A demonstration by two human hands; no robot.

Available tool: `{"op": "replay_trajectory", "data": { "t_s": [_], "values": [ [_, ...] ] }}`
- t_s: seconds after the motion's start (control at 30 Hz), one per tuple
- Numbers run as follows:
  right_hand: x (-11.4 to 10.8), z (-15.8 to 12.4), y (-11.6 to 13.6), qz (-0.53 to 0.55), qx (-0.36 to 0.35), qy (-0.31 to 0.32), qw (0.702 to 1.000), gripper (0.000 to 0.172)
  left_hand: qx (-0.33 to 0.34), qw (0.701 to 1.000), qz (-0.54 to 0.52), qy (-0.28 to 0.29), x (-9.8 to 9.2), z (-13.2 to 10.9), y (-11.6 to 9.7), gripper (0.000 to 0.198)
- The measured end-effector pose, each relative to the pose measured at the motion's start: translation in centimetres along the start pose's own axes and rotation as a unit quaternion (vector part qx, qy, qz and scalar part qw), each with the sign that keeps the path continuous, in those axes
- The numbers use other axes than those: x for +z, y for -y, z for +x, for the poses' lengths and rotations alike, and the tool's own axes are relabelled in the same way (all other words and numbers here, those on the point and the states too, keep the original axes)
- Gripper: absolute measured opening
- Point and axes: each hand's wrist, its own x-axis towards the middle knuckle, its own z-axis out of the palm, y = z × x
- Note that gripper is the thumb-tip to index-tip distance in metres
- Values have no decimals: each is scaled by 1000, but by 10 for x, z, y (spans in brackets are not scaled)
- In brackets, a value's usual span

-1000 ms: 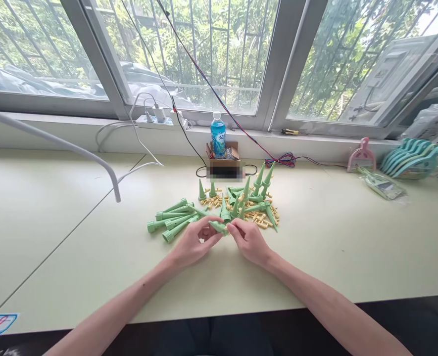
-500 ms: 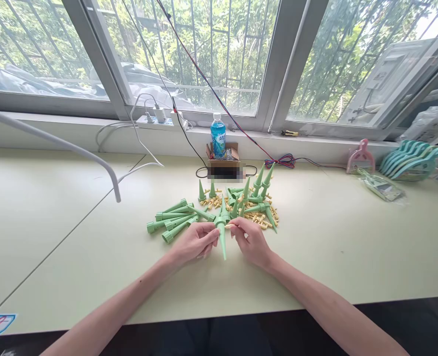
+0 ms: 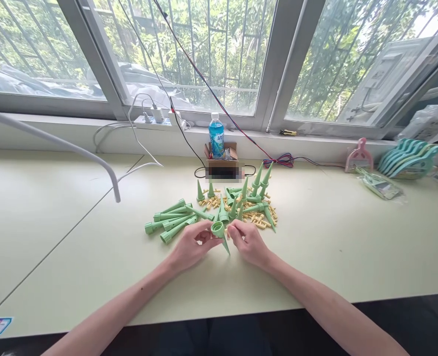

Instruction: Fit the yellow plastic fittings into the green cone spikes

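Observation:
My left hand (image 3: 192, 247) is closed around a green plastic watering spike (image 3: 218, 229), its round open collar tipped up toward me and its point slanting down to the right. A small yellow valve piece (image 3: 226, 231) shows at the spike's right side, pinched by the fingers of my right hand (image 3: 250, 243). How deep it sits in the spike is hidden by the fingers. Just beyond my hands lies a heap of yellow valve pieces (image 3: 258, 219), with green spikes (image 3: 267, 179) standing and lying among them. More green spikes (image 3: 174, 230) lie in a bunch to the left.
At the back, a blue bottle (image 3: 216, 137) stands in a small cardboard box (image 3: 222, 163). Coiled cable (image 3: 282, 159) lies right of it. A pink dustpan (image 3: 360, 157) and several teal dustpans (image 3: 408, 158) stand at far right. A white bar (image 3: 73, 143) reaches over the table's left side.
The held spike has tilted, so its collar opening now faces me and its point has swung slightly right. My left fingers have shifted beneath the collar; the right hand stays at its side.

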Motion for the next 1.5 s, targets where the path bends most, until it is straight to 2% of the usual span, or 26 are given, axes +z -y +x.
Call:
{"op": "replay_trajectory", "data": {
  "t_s": [0.17, 0.33, 0.47, 0.57, 0.63, 0.77, 0.93, 1.07, 1.17, 1.27, 1.4, 1.5],
  "values": [
    [1, 0, 3, -4, 5, -2, 1000, 43, 31, 999, 4, -7, 2, 0, -1, 18],
    [3, -2, 0, -5, -7, -47, 999, 42, -31, 998, -60, 10, 0, 2, -7, 23],
    [4, -4, -3, 6, -14, -90, 996, 40, -117, 979, -152, 74, -2, 4, -7, 45],
    [3, -4, -2, -7, -34, -78, 996, 38, -151, 956, -222, 118, -3, 5, -3, 64],
    [3, -3, -1, -18, -56, -56, 997, 36, -156, 947, -247, 137, -3, 4, 0, 69],
    [2, -3, -1, -33, -78, -32, 996, 32, -154, 946, -234, 165, -6, 3, 5, 58],
    [1, -3, -6, -53, -54, -32, 997, 35, -135, 954, -198, 181, -8, 2, 2, 47],
    [0, -2, -7, -59, -39, -20, 997, 38, -98, 977, -121, 146, -7, 2, -6, 37],
    [1, -2, -6, -57, -18, -8, 998, 40, -6, 997, -19, 79, -4, 2, -9, 26],
    [1, -2, -5, -54, -7, -6, 998, 41, 60, 996, 44, 44, -2, 1, -5, 17],
    [3, -1, -4, -51, -8, -8, 999, 41, 94, 992, 81, 15, 1, 0, 5, 14],
    [4, -1, -3, -42, -8, -7, 999, 39, 80, 993, 81, -4, 2, 0, 7, 15]
  ]
}}
